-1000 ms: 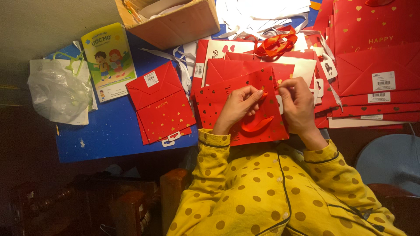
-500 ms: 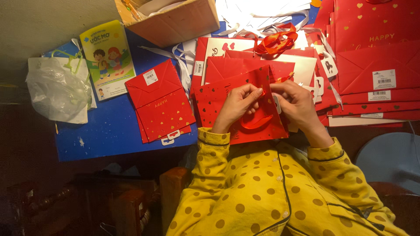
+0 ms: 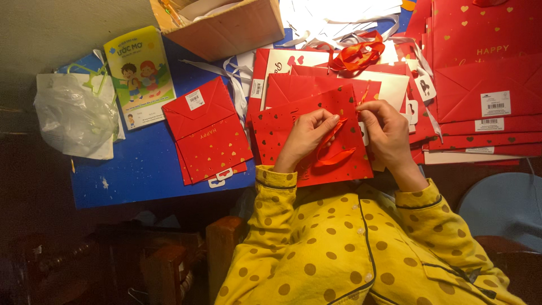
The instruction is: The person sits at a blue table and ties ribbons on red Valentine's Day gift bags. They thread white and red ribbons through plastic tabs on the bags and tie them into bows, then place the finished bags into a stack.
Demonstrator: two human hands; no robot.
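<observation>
Red ribbon handle (image 3: 334,148), a glossy loop, runs through the fingers of both hands at the middle of the view. The left hand (image 3: 307,138) has its fingertips pinched shut on the ribbon's upper end, thumb against forefinger. The right hand (image 3: 389,135) curls its fingers closed at the bag's top edge; it seems to pinch the ribbon's other end there, though the grip itself is hidden behind the knuckles. Both hands rest on a flat red paper gift bag with gold hearts (image 3: 307,133), which lies on the blue table (image 3: 141,169) just in front of the person's yellow polka-dot sleeves (image 3: 271,192).

At twelve o'clock from the hands, more flat red bags overlap under a bundle of loose red ribbons (image 3: 358,53), with white ribbon strips (image 3: 234,79) beside them. At two to three o'clock a stack of larger red bags with white barcode labels (image 3: 485,96) fans out. At nine o'clock, near the working bag, lies a second red gift bag with a white label (image 3: 206,133). Farther at ten o'clock sit a yellow children's booklet (image 3: 138,76) and a crumpled clear plastic bag (image 3: 76,116). At eleven o'clock stands an open cardboard box (image 3: 226,28).
</observation>
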